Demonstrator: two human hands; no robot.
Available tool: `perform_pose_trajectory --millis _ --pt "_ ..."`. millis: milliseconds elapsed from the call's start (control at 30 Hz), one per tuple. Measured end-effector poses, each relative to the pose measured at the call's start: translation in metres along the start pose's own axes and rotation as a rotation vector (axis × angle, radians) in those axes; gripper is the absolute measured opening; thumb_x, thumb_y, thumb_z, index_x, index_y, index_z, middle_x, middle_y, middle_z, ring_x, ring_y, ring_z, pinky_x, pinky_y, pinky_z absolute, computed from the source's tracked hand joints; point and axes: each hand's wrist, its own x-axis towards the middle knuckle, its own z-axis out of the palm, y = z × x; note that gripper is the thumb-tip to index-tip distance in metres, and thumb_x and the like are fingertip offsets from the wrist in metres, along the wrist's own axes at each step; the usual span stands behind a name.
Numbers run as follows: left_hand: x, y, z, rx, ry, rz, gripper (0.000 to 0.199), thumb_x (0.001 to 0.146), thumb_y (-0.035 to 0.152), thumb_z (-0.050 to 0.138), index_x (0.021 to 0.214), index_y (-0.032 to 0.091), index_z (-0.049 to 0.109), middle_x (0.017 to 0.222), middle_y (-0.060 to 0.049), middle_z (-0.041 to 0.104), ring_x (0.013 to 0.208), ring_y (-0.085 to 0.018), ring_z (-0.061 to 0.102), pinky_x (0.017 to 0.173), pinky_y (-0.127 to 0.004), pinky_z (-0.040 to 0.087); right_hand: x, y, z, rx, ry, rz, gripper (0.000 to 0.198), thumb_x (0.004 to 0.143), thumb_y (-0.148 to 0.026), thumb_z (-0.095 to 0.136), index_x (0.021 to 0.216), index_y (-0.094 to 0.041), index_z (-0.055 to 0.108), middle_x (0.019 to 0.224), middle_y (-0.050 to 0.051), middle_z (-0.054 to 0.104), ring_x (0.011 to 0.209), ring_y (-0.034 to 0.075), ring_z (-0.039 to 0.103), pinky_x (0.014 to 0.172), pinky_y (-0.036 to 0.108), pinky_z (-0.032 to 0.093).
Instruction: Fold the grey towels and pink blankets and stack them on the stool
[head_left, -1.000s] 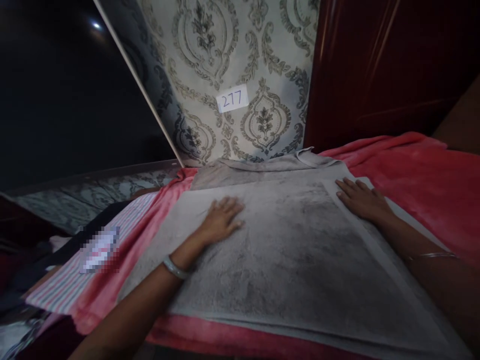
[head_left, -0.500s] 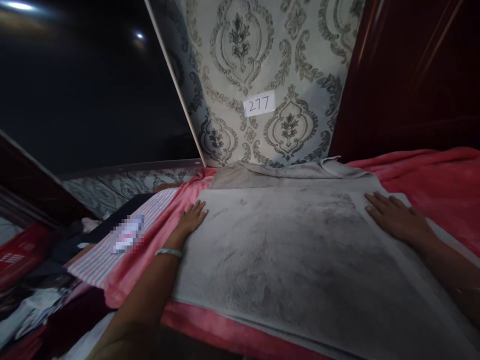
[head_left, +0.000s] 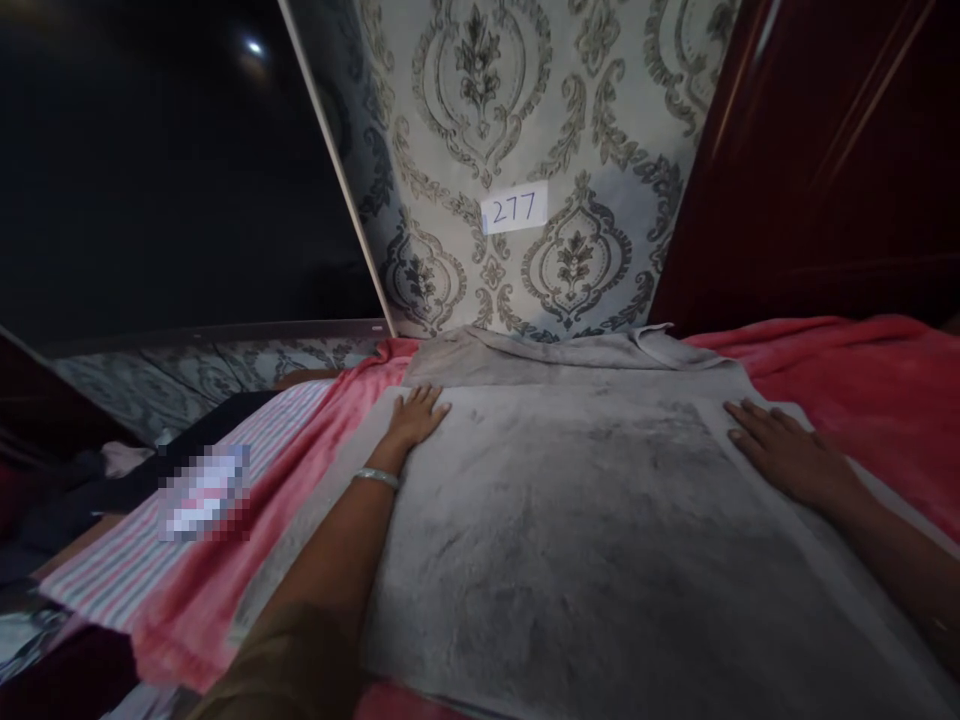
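A large grey plush cloth (head_left: 570, 530) lies spread before me, with a bunched fold along its far edge. Flat on its far left part rests my left hand (head_left: 416, 417), fingers apart, a pale bangle (head_left: 377, 476) on the wrist. My right hand (head_left: 787, 450) lies palm down on the cloth's right side, fingers stretched out. Neither hand grips anything. Under the grey cloth a pink-red blanket (head_left: 877, 390) shows at the right, and more of it shows at the left and the near edge.
Striped fabric (head_left: 112, 570) with a blurred patch lies at the left, near dark clothes. A big dark screen (head_left: 165, 180) stands at the back left, and a dark red glossy panel (head_left: 825, 170) at the right. Patterned wallpaper (head_left: 585, 130) carries a paper label (head_left: 515, 208) reading 277.
My left hand has moved right and inward on the grey cloth, and more of the cloth's left side lies to its left. The right hand stays nearly in place. The view has shifted slightly.
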Motion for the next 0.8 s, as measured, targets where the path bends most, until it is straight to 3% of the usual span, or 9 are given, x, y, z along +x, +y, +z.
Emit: perform_pose_trajectory --millis 167,300,400,500,567,633,733,800 --pt "0.006 -0.022 0.005 -0.017 0.009 -0.164 0.073 0.099 0.060 0.014 0.162 0.024 0.025 0.171 -0.012 0.014 0.158 -0.032 0.012 0.124 -0.063 0.014 0.001 0.005 0.001 -0.040 -0.014 -0.008 0.078 0.097 -0.055 0.009 0.163 -0.019 0.027 0.170 0.007 0.020 0.156 0.030 0.018 0.124 0.054 0.022" --pt "0.003 -0.027 -0.008 -0.010 -0.026 -0.182 0.073 0.099 0.060 0.019 0.163 0.024 0.023 0.171 -0.011 0.014 0.158 -0.030 0.014 0.124 -0.059 0.019 -0.001 0.004 0.003 -0.043 0.022 -0.027 0.073 0.100 -0.051 0.009 0.161 -0.019 0.032 0.169 0.008 0.023 0.155 0.030 0.023 0.123 0.054 0.025" --pt "-0.007 -0.021 -0.027 0.007 -0.064 -0.181 0.074 0.098 0.060 0.027 0.160 0.020 0.032 0.168 -0.019 0.022 0.155 -0.036 0.022 0.120 -0.064 0.026 -0.001 -0.004 -0.003 -0.054 0.071 -0.041 0.066 0.102 -0.046 0.016 0.158 -0.021 0.040 0.166 0.011 0.033 0.152 0.031 0.031 0.120 0.057 0.031" --pt "-0.028 0.000 -0.041 0.032 -0.074 -0.157 0.075 0.099 0.060 0.024 0.159 0.015 0.033 0.167 -0.024 0.022 0.155 -0.040 0.021 0.118 -0.069 0.023 -0.009 -0.022 -0.020 -0.070 0.057 -0.011 0.061 0.102 -0.042 0.022 0.155 -0.020 0.043 0.162 0.013 0.038 0.149 0.033 0.036 0.116 0.061 0.036" --pt "-0.051 0.022 -0.041 0.029 -0.074 -0.046 0.072 0.101 0.057 0.020 0.161 0.020 0.027 0.169 -0.018 0.019 0.157 -0.035 0.016 0.121 -0.065 0.019 -0.024 -0.039 -0.034 -0.073 0.001 0.081 0.062 0.103 -0.044 0.022 0.156 -0.019 0.042 0.164 0.015 0.035 0.149 0.035 0.034 0.113 0.064 0.039" --pt "-0.082 0.043 -0.033 0.009 -0.059 0.168 0.068 0.102 0.057 0.020 0.162 0.026 0.024 0.171 -0.011 0.018 0.158 -0.029 0.014 0.124 -0.061 0.017 -0.048 -0.054 -0.042 -0.058 -0.022 0.082 0.065 0.104 -0.049 0.019 0.160 -0.022 0.036 0.166 0.014 0.030 0.153 0.034 0.028 0.114 0.063 0.037" --pt "-0.131 0.061 -0.012 0.005 -0.007 0.443 0.065 0.101 0.058 0.029 0.160 0.031 0.030 0.171 -0.008 0.020 0.158 -0.032 0.015 0.124 -0.063 0.015 -0.098 -0.065 -0.039 -0.066 -0.061 -0.113 0.064 0.103 -0.056 0.021 0.162 -0.032 0.030 0.169 0.005 0.024 0.154 0.033 0.024 0.118 0.063 0.032" --pt "-0.154 0.061 0.003 0.030 0.030 0.459 0.064 0.101 0.056 0.034 0.160 0.031 0.030 0.170 -0.008 0.022 0.157 -0.033 0.016 0.123 -0.065 0.015 -0.130 -0.062 -0.031 -0.094 -0.067 -0.200 0.065 0.102 -0.060 0.023 0.161 -0.036 0.030 0.169 0.003 0.024 0.154 0.033 0.023 0.118 0.063 0.030"
